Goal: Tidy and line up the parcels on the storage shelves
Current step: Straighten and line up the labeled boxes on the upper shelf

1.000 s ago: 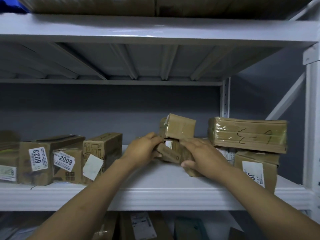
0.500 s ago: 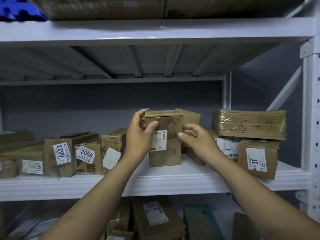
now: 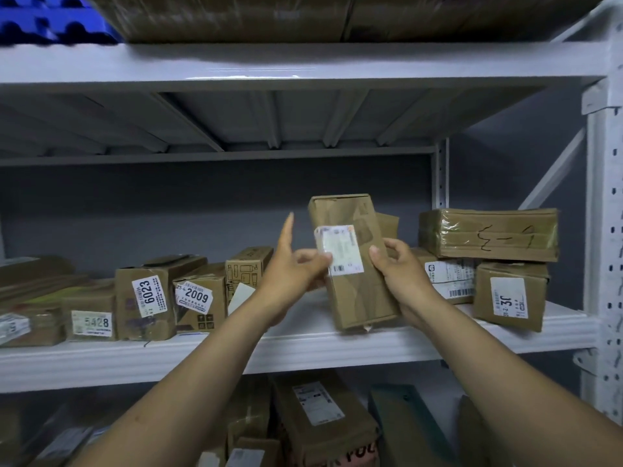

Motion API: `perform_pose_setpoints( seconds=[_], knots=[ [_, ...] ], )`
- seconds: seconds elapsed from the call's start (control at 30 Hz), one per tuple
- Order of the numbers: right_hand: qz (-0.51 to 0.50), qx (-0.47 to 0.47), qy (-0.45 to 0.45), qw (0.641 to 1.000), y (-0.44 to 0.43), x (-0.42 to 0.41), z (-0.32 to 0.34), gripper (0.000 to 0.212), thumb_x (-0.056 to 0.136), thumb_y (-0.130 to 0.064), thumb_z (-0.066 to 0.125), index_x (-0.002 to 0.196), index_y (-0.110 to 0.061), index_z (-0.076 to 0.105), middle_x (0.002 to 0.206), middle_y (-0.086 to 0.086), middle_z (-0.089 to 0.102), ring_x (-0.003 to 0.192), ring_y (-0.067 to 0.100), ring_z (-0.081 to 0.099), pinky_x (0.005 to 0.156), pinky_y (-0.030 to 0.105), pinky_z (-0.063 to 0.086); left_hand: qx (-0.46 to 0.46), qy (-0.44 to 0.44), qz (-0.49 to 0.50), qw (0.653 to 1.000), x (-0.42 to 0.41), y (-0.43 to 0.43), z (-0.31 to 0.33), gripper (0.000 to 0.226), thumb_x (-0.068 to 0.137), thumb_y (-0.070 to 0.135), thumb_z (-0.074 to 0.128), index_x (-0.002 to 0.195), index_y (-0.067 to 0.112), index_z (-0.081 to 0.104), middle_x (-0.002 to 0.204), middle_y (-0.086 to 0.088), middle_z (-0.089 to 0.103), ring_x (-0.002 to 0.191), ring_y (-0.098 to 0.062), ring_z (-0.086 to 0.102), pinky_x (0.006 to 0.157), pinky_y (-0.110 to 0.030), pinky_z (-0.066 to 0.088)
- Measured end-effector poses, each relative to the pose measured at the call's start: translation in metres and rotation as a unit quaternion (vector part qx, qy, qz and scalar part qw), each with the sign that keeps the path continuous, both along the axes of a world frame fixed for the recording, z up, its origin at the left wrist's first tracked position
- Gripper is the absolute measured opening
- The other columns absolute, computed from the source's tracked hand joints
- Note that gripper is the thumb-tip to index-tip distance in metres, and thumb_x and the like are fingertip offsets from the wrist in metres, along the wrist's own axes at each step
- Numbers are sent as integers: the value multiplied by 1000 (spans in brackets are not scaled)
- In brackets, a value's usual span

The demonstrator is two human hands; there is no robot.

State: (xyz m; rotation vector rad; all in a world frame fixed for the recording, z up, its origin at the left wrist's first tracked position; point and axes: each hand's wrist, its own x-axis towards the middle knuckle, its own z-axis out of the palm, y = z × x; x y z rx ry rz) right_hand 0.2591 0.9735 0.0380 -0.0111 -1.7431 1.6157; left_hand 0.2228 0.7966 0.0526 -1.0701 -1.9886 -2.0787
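Note:
A tall brown parcel (image 3: 357, 288) with a white label is held upright and slightly tilted, just above the middle shelf (image 3: 303, 348). My right hand (image 3: 397, 274) grips its right edge. My left hand (image 3: 296, 271) pinches the left edge at the label, forefinger sticking up. A row of labelled parcels stands to the left: 6023 (image 3: 148, 298), 2009 (image 3: 199, 298), 5428 (image 3: 89, 318). On the right a taped parcel (image 3: 488, 234) lies on top of two boxes (image 3: 512, 298).
Another small brown box (image 3: 387, 224) stands behind the held parcel. More parcels (image 3: 320, 412) lie on the lower shelf. Large boxes (image 3: 303, 15) and a blue crate (image 3: 50, 21) sit on the top shelf. A white upright post (image 3: 603, 230) bounds the right side.
The parcel was lifted from under the small box, stood upright, and has been raised and turned with its label facing me. My right hand now grips its right edge.

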Motion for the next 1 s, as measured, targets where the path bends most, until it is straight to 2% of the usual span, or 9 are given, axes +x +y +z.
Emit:
perform_pose_setpoints(
  seconds=[0.07, 0.17, 0.23, 0.33, 0.43, 0.57, 0.73, 0.87, 1.0],
  knots=[
    [-8, -40, -8, 999, -3, 1, -1, 32, 96, -21, 57, 126, -19, 46, 107, 1, 61, 84, 10, 60, 65, 26, 49, -48, -41, -30, 998, 2, 0, -7, 84, 89, 17, 66, 149, 43, 13, 111, -4, 71, 96, -19, 70, 84, -44, 57],
    [9, -48, -46, 998, -5, 4, -6, 31, 94, -16, 60, 122, -18, 45, 102, 1, 60, 83, 14, 61, 76, 34, 53, -38, -74, -25, 996, 2, 0, -13, 65, 92, 16, 63, 144, 39, 31, 106, -3, 73, 89, -21, 72, 69, -40, 60],
    [28, 10, -81, 996, -1, 8, -12, 27, 92, -21, 64, 117, -21, 53, 120, 6, 61, 97, 18, 64, 89, 38, 53, -10, -98, 6, 995, -2, -1, -14, 56, 93, 15, 60, 141, 33, 40, 108, -6, 71, 84, -20, 72, 60, -35, 59],
    [61, 163, -118, 978, 4, 21, -21, 38, 81, -45, 72, 116, -40, 61, 144, -8, 44, 122, 15, 53, 105, 42, 45, 41, -150, 23, 988, -10, -3, -16, 50, 95, 15, 58, 142, 24, 42, 118, -9, 66, 81, -17, 72, 59, -33, 59],
    [109, 269, -145, 946, 4, 36, -22, 59, 67, -55, 77, 122, -49, 58, 147, -19, 30, 131, 6, 41, 110, 33, 36, 53, -184, 31, 981, -13, -3, -18, 42, 97, 16, 55, 138, 16, 46, 121, -11, 64, 79, -16, 69, 53, -28, 58],
    [38, 363, -119, 923, -1, 35, -23, 53, 76, -31, 80, 124, -40, 59, 131, -20, 50, 111, -8, 51, 88, 8, 39, 19, -202, 1, 979, -7, -2, -23, 26, 98, 16, 52, 122, 7, 58, 104, -10, 70, 74, -13, 69, 50, -20, 53],
    [-13, 420, -104, 901, -9, 22, -33, 52, 80, -34, 76, 129, -36, 58, 116, -20, 58, 101, -7, 55, 80, 7, 38, -45, -162, 2, 986, -7, -9, -28, 24, 94, 24, 59, 109, 7, 63, 99, -11, 71, 84, -16, 69, 70, -24, 57],
    [-24, 446, -120, 887, -18, 14, -41, 54, 81, -36, 75, 131, -31, 57, 118, -16, 60, 99, -1, 55, 83, 14, 42, -159, -72, 61, 983, -8, -19, -35, 42, 84, 51, 61, 106, 16, 65, 101, -2, 71, 97, -17, 67, 95, -39, 52],
    [-70, 497, -120, 856, -22, 5, -46, 50, 81, -42, 72, 128, -29, 60, 121, -9, 63, 105, 7, 56, 91, 25, 45, -270, 46, 112, 955, -6, -29, -38, 32, 94, 35, 57, 119, 16, 64, 121, -1, 64, 106, -13, 58, 95, -25, 42]
  ],
)
